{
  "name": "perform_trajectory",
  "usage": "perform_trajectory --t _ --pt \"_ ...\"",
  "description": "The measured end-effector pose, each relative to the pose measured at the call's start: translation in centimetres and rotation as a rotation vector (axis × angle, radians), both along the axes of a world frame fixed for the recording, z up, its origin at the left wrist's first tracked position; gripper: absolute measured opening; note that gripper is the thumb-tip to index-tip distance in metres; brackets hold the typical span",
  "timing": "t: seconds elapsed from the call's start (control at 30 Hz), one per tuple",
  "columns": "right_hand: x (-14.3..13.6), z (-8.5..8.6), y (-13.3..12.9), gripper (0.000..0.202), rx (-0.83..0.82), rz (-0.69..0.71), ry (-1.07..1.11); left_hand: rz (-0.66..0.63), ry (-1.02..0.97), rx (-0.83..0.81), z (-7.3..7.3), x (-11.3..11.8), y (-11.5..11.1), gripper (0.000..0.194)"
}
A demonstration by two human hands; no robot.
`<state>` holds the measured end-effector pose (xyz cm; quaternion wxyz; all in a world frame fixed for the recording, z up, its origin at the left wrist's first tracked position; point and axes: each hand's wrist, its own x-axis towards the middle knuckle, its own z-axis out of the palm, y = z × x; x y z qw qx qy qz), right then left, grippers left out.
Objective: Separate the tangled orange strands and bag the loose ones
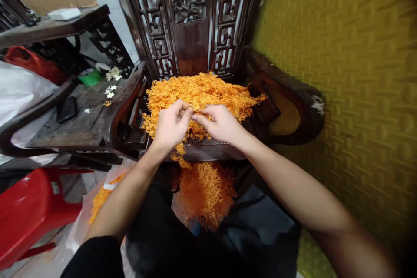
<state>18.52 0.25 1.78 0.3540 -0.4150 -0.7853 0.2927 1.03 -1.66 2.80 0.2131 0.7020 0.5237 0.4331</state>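
Note:
A wide heap of orange, frilly, branching pieces (198, 89) covers the seat of a dark carved wooden chair. Over its front part, my left hand (172, 124) pinches a small orange piece between thumb and fingers. My right hand (220, 122) meets it fingertip to fingertip, closed on the same small piece, which the fingers largely hide. An orange strand (180, 156) hangs over the seat's front edge below my left hand. Lower down, between the legs, is a second orange bunch (208, 191).
Curved armrests (302, 117) flank the seat. At left, a wooden bench (74, 132) bears green tape (90, 77), a dark flat object (67, 110) and white pieces. A red stool (29, 213) and a bag of orange pieces (100, 200) stand lower left. A yellow-green textured surface (352, 74) rises at right.

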Motion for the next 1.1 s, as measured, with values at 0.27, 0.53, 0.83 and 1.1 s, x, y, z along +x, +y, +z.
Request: perform_trajectory --t 0.27,0.53,0.83,1.1 --pt "1.1 -0.4 0.0 0.043 -0.287 0.033 0.16 -0.239 0.11 -0.189 0.6 -0.7 1.0 0.01" --pt "2.7 -0.1 1.0 0.044 -0.286 0.173 0.033 -0.368 -0.049 -0.3 -0.7 -0.5 0.9 0.01" --pt "0.5 -1.1 0.6 0.042 -0.445 0.059 0.574 -0.431 -0.854 -0.706 -0.6 -0.1 0.7 0.022" --pt "3.5 -1.7 3.0 0.02 -0.137 -0.15 0.221 -0.468 -0.883 -0.869 0.6 -2.0 -0.2 0.024"
